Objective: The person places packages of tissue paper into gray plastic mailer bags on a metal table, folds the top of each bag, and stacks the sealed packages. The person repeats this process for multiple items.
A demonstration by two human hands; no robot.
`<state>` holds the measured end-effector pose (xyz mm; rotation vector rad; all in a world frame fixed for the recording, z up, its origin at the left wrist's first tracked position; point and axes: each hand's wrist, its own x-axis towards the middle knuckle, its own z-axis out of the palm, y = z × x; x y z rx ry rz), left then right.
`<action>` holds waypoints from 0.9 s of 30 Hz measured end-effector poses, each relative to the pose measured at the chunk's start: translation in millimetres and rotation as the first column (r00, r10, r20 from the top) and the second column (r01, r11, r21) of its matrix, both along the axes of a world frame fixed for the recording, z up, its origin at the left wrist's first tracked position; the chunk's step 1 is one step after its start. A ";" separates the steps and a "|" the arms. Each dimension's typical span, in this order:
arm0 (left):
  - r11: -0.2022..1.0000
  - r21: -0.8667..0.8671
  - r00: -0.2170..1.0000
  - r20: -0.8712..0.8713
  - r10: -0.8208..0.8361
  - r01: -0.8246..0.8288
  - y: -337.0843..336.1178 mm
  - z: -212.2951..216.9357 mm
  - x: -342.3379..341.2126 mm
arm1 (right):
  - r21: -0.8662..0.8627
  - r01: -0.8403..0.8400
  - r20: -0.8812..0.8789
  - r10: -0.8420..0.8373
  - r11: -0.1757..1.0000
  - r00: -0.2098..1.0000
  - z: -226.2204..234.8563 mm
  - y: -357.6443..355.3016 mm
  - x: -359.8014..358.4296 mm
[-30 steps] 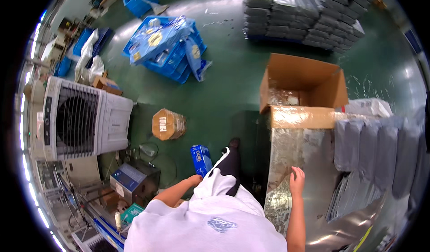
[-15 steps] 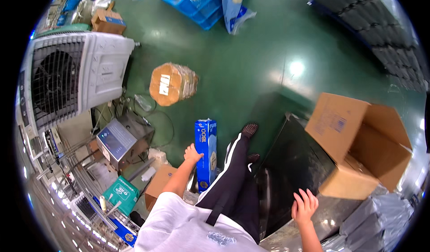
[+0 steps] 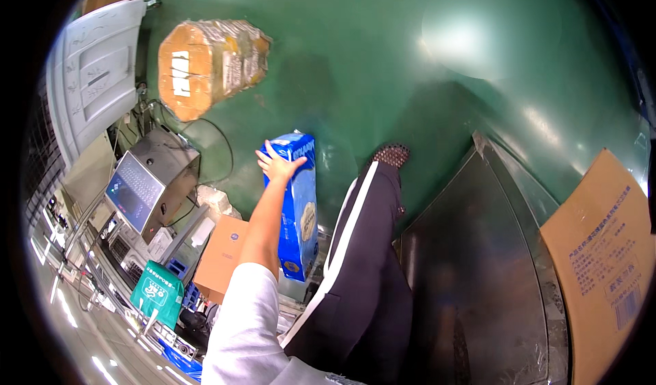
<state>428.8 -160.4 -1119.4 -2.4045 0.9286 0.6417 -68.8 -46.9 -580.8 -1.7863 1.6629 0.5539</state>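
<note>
My left hand (image 3: 279, 168) lies across the far end of a long blue plastic-wrapped pack (image 3: 298, 214), fingers and thumb spread over its top. The pack's glossy wrapper carries a pale round emblem and white lettering. It is just left of my legs in dark trousers with white side stripes. What supports the pack underneath is hard to make out. My right hand is out of view.
A dark glossy panel (image 3: 478, 262) stands right of my legs, beside a brown cardboard box (image 3: 601, 262). A wrapped roll of discs (image 3: 215, 63) lies on the green floor. Left are a control box (image 3: 140, 190), cables, a carton (image 3: 222, 255) and a teal bag (image 3: 157, 293).
My left hand has moved from the pack's left side to its far end. My right hand has left the view. The view has shifted, bringing the floor items closer.
</note>
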 end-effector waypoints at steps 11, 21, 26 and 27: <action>0.992 0.089 0.996 -0.002 -0.087 0.087 9.6 130.4 -2.2 | -0.436 -0.043 -0.022 0.037 0.899 0.999 -16.9 -1.3 7.6; 0.956 -0.225 0.956 -0.182 -0.230 0.187 136.5 497.0 -18.0 | -0.582 0.270 0.234 -0.160 0.767 0.959 20.1 13.8 13.9; 0.822 -0.508 0.909 -0.161 -0.384 0.258 140.5 617.3 -18.4 | -0.676 0.235 0.258 -0.074 0.699 0.963 23.4 25.8 13.2; 0.792 -0.548 0.904 -0.139 -0.404 0.269 131.9 642.7 -27.0 | -0.686 0.224 0.251 -0.064 0.692 0.966 22.2 29.0 13.2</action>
